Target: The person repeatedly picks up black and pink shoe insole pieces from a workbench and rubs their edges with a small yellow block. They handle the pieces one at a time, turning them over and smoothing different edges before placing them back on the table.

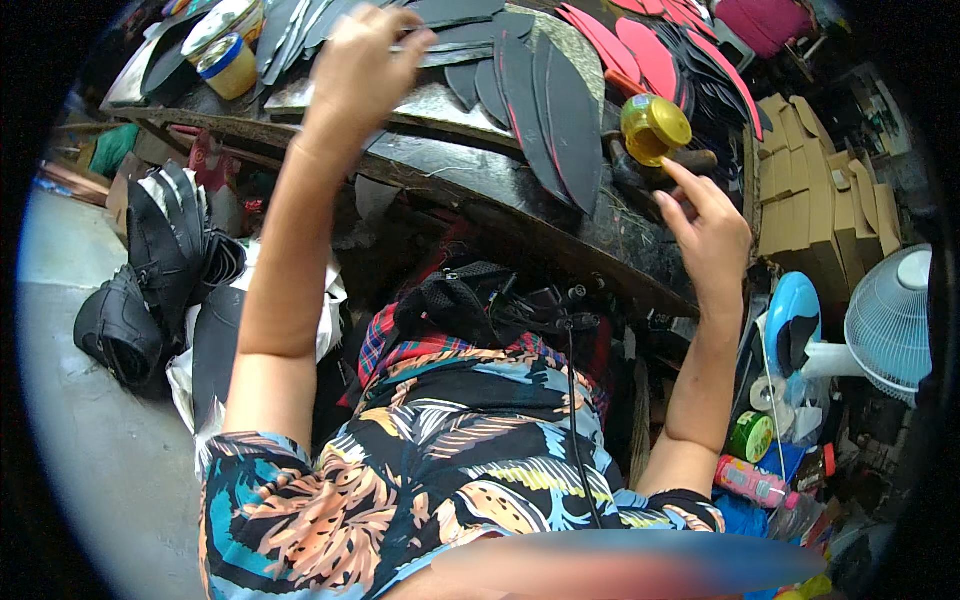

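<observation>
My left hand (365,70) is over the far edge of the bench, above black sole-shaped sheets (455,45). Its thumb and fingers are apart, slightly blurred, and I see nothing held in them. On the right, my right hand (708,228) has its index finger stretched toward a yellow jar with a gold lid (650,130); I cannot tell whether the fingertip touches it. The thumb stands apart from that finger. Between my hands, several long black pieces with thin red edges (545,120) overlap on the bench. A dark-handled tool (695,160) lies by the jar.
Pink-red sole-shaped pieces (650,55) are fanned out at the back right. Tubs (228,68) stand at the back left. Brown cardboard boxes (820,190) and a blue fan (893,325) are on my right. Black shoe-like pieces (125,325) sit at the left.
</observation>
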The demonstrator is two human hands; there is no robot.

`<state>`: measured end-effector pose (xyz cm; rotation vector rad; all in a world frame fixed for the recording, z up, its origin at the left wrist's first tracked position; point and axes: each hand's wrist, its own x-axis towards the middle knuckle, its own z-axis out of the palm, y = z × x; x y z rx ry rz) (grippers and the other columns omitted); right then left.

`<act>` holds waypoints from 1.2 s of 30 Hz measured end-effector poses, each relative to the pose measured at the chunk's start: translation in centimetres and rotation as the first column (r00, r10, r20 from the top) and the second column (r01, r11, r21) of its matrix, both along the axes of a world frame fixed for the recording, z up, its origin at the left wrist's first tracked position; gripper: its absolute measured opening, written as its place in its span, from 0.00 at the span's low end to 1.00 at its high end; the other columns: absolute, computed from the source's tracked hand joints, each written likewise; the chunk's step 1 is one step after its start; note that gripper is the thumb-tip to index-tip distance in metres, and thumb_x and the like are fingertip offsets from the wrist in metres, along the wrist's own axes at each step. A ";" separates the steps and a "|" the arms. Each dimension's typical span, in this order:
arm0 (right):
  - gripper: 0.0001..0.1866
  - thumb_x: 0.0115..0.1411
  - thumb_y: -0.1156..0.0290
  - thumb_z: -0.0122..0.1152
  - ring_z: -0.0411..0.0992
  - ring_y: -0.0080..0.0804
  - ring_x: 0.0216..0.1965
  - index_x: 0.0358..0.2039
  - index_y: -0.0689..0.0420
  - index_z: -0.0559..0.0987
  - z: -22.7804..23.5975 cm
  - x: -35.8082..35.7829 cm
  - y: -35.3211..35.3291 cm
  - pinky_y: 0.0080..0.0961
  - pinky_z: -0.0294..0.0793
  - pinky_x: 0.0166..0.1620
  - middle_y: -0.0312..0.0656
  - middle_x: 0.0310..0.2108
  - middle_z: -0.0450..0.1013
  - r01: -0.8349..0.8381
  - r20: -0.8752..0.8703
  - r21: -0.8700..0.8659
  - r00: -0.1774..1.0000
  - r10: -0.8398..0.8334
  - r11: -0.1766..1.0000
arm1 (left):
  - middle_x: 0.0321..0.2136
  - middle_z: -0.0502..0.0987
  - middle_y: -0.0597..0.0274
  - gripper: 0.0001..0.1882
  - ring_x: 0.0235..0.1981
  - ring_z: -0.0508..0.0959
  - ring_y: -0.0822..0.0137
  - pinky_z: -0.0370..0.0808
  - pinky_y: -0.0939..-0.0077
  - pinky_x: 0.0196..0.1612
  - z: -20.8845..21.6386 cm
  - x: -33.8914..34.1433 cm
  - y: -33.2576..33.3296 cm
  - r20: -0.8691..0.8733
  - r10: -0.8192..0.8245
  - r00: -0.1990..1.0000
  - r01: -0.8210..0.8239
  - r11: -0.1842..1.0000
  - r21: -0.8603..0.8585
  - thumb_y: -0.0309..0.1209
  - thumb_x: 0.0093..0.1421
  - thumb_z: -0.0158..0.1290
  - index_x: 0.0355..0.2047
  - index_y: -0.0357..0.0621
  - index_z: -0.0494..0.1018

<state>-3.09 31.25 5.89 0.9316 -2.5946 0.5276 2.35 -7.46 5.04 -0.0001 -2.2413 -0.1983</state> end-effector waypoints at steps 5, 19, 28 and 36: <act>0.21 0.58 0.51 0.63 0.77 0.39 0.31 0.50 0.42 0.81 -1.0 -1.1 -2.2 0.35 0.76 0.34 0.37 0.28 0.76 0.108 -0.120 0.284 0.990 -0.077 0.953 | 0.29 0.76 0.54 0.26 0.37 0.77 0.54 0.77 0.62 0.40 -2.7 1.1 10.6 0.240 -0.066 0.968 0.037 0.992 0.123 0.54 0.61 0.53 0.28 0.41 0.77; 0.28 0.48 0.60 0.74 0.75 0.40 0.34 0.51 0.51 0.76 -0.7 1.9 -5.5 0.34 0.76 0.41 0.41 0.38 0.76 -0.282 0.021 -0.184 0.957 0.291 0.942 | 0.27 0.79 0.52 0.15 0.28 0.78 0.62 0.74 0.70 0.33 -3.8 2.7 11.1 0.220 -0.316 0.923 0.155 0.828 0.539 0.38 0.62 0.57 0.34 0.36 0.76; 0.38 0.52 0.78 0.70 0.77 0.26 0.29 0.64 0.49 0.69 -0.5 2.2 -5.5 0.26 0.79 0.39 0.44 0.44 0.81 -0.264 0.233 -0.278 0.914 0.331 0.924 | 0.24 0.75 0.68 0.19 0.22 0.72 0.81 0.67 0.88 0.23 -2.1 4.1 11.0 0.141 -0.742 0.655 0.026 0.208 0.978 0.45 0.68 0.50 0.35 0.40 0.77; 0.31 0.57 0.74 0.68 0.78 0.26 0.38 0.61 0.62 0.70 0.6 4.0 -6.8 0.22 0.77 0.42 0.50 0.50 0.78 -0.536 0.103 -0.410 0.777 0.621 0.738 | 0.27 0.78 0.61 0.18 0.19 0.77 0.76 0.72 0.84 0.13 -1.8 3.4 12.5 -0.168 -0.764 0.623 -0.038 -0.243 0.969 0.41 0.68 0.48 0.51 0.43 0.65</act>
